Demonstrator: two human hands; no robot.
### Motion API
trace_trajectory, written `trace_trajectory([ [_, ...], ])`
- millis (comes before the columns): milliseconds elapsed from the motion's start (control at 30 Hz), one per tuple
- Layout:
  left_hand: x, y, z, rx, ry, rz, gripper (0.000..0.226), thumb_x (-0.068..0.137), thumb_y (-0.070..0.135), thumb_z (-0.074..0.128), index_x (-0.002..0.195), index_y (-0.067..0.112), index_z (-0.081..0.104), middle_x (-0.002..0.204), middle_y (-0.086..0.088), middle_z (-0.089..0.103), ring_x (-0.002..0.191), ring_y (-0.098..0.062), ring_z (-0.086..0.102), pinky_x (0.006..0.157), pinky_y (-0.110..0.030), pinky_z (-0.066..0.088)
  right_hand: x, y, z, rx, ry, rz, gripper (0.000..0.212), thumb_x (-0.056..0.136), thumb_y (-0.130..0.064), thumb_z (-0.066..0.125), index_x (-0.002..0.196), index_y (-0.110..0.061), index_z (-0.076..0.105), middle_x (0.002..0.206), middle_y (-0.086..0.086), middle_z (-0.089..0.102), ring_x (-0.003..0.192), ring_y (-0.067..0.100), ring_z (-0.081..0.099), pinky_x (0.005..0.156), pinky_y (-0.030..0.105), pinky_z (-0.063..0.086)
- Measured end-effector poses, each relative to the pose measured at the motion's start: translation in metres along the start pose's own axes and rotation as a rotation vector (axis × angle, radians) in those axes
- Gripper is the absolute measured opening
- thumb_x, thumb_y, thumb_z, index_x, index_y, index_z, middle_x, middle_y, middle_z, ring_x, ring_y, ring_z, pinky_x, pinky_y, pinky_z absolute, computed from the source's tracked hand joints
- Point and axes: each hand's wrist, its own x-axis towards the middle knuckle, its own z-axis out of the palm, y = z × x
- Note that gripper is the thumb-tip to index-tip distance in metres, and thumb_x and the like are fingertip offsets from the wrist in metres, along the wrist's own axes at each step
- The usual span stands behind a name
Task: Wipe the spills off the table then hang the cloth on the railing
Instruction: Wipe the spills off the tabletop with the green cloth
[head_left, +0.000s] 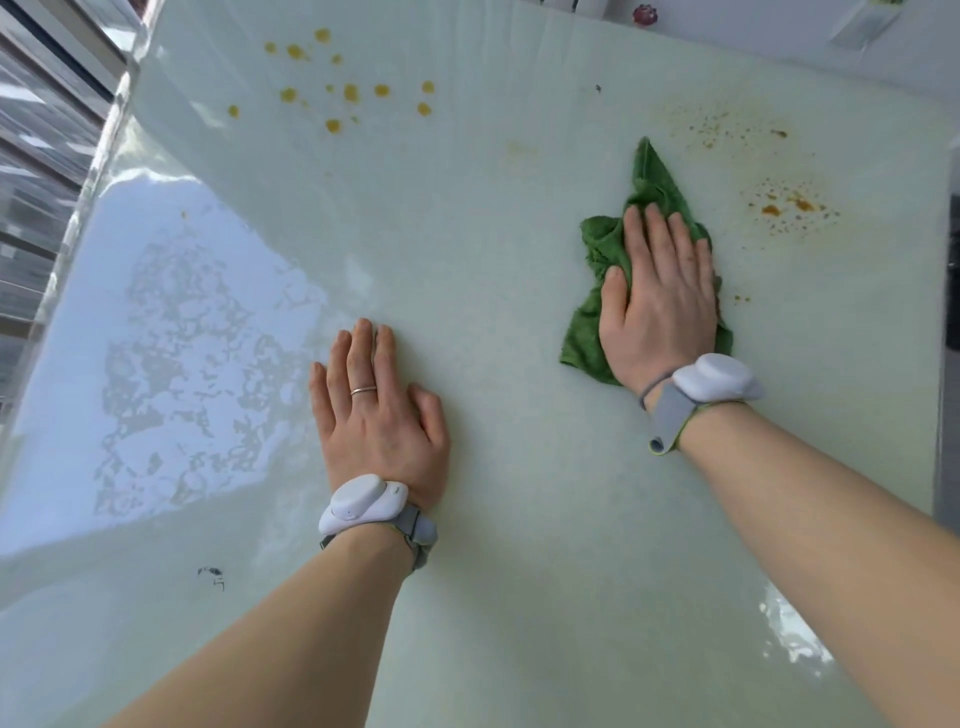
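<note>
Both hands lie flat, the right hand (658, 291) pressing the green cloth (597, 322), the left hand (376, 415) on the table (493, 519).

There is one view only, from the person's head, looking steeply down and forward over the pale tabletop (493, 571). It sits close above both forearms, wide-angled, so the tabletop's edges bend and a window frame (47, 130) shows far left.

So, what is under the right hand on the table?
A crumpled green cloth lies under the right hand, which presses it flat on the pale table. Its edges show around the fingers. Whether spill remains beneath the cloth cannot be seen.
</note>
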Motion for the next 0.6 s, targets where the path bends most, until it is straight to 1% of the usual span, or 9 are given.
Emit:
trace_trajectory([
  [67, 0.0, 0.001, 0.001, 0.007, -0.005, 0.003, 0.062, 0.091, 0.027, 0.035, 0.151, 0.009, 0.038, 0.16, -0.007, 0.034, 0.152, -0.026, 0.023, 0.125, -0.046, 0.01, -0.001, -0.017, 0.001, -0.005, 0.007, 0.056, 0.065, 0.101, -0.04, 0.029, 0.159, -0.012, 0.031, 0.166, 0.011, 0.031, 0.154, 0.031, 0.027, 0.128, 0.048, 0.013],
  [100, -0.001, 0.001, 0.001, 0.008, -0.004, 0.002, 0.062, 0.091, 0.026, 0.035, 0.151, 0.009, 0.038, 0.16, -0.008, 0.034, 0.152, -0.027, 0.023, 0.125, -0.046, 0.01, -0.002, -0.028, 0.001, -0.002, 0.007, 0.054, 0.065, 0.101, -0.041, 0.03, 0.159, -0.011, 0.032, 0.165, 0.013, 0.031, 0.153, 0.033, 0.027, 0.128, 0.049, 0.014],
  [133, -0.001, 0.002, 0.0, 0.008, -0.001, 0.005, 0.062, 0.091, 0.026, 0.034, 0.15, 0.009, 0.038, 0.16, -0.008, 0.034, 0.151, -0.027, 0.023, 0.125, -0.046, 0.01, -0.005, -0.042, 0.001, 0.007, 0.006, 0.02, 0.065, 0.101, -0.041, 0.031, 0.158, -0.01, 0.033, 0.164, 0.014, 0.033, 0.153, 0.033, 0.029, 0.128, 0.049, 0.016],
  [267, -0.001, 0.0, 0.002, 0.003, 0.015, 0.015, 0.063, 0.088, 0.026, 0.034, 0.148, 0.008, 0.041, 0.159, -0.009, 0.036, 0.151, -0.027, 0.024, 0.125, -0.046, 0.01, -0.024, -0.121, 0.014, 0.07, -0.009, -0.276, 0.062, 0.1, -0.039, 0.036, 0.155, -0.01, 0.04, 0.162, 0.013, 0.037, 0.152, 0.031, 0.032, 0.127, 0.049, 0.019],
  [333, 0.0, -0.001, 0.002, -0.011, 0.027, 0.017, 0.063, 0.087, 0.024, 0.034, 0.148, 0.009, 0.042, 0.158, -0.009, 0.037, 0.15, -0.028, 0.025, 0.125, -0.046, 0.011, -0.028, -0.138, 0.02, 0.095, -0.016, -0.337, 0.061, 0.101, -0.038, 0.035, 0.156, -0.012, 0.039, 0.163, 0.012, 0.036, 0.153, 0.03, 0.03, 0.127, 0.047, 0.018],
  [400, -0.001, 0.0, 0.001, -0.005, 0.033, 0.018, 0.063, 0.087, 0.024, 0.033, 0.148, 0.009, 0.043, 0.158, -0.009, 0.037, 0.15, -0.027, 0.026, 0.125, -0.046, 0.011, -0.026, -0.129, 0.021, 0.111, -0.017, -0.389, 0.059, 0.103, -0.038, 0.035, 0.157, -0.013, 0.038, 0.163, 0.011, 0.036, 0.153, 0.028, 0.03, 0.127, 0.046, 0.018],
  [500, 0.0, 0.002, 0.001, -0.011, 0.036, 0.012, 0.064, 0.087, 0.026, 0.031, 0.148, 0.01, 0.042, 0.158, -0.007, 0.037, 0.15, -0.026, 0.026, 0.126, -0.046, 0.011, -0.018, -0.095, 0.015, 0.099, -0.041, -0.488, 0.058, 0.103, -0.038, 0.035, 0.157, -0.016, 0.039, 0.164, 0.008, 0.036, 0.153, 0.026, 0.031, 0.128, 0.044, 0.019],
  [533, 0.0, 0.001, 0.001, -0.008, 0.032, 0.009, 0.065, 0.087, 0.025, 0.031, 0.149, 0.01, 0.041, 0.159, -0.007, 0.036, 0.15, -0.026, 0.025, 0.125, -0.046, 0.011, -0.012, -0.08, 0.013, 0.09, -0.05, -0.484, 0.058, 0.103, -0.038, 0.034, 0.157, -0.016, 0.039, 0.163, 0.008, 0.037, 0.152, 0.026, 0.032, 0.128, 0.044, 0.019],
  [600, -0.001, 0.0, 0.001, -0.014, 0.027, 0.005, 0.064, 0.087, 0.024, 0.031, 0.149, 0.011, 0.04, 0.159, -0.006, 0.036, 0.151, -0.026, 0.025, 0.125, -0.046, 0.011, 0.001, -0.035, 0.006, 0.056, -0.049, -0.376, 0.059, 0.103, -0.039, 0.032, 0.157, -0.016, 0.037, 0.163, 0.01, 0.037, 0.152, 0.029, 0.033, 0.127, 0.044, 0.018],
])
